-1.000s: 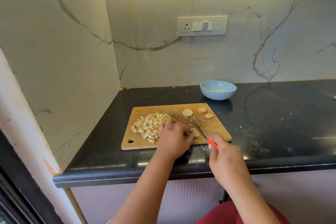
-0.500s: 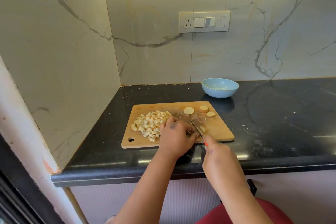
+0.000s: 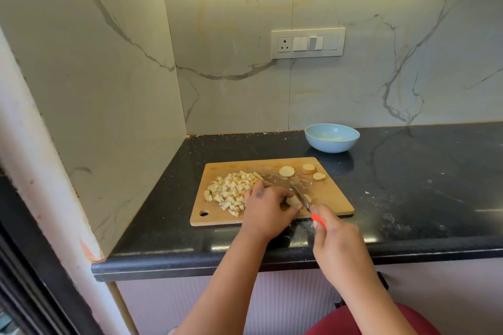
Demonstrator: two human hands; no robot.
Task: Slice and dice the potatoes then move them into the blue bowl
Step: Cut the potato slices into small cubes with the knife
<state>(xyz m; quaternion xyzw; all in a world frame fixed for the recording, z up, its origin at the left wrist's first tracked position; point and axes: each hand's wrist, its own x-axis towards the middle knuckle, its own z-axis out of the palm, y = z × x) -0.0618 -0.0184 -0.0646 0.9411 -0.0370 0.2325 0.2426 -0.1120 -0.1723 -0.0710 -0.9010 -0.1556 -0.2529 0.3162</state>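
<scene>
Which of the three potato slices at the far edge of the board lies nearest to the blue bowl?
The middle slice, directly below the blue bowl; it shows brown skin, and the others lie lower left and lower right.

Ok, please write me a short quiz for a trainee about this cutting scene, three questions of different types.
1. True or false: the blue bowl already holds potato.
2. How many round slices wait at the far side of the board?
3. Which hand holds the knife? A) left hand B) right hand

Key: 1. False, it looks empty; the diced pile is on the board. 2. Three. 3. B.
</scene>
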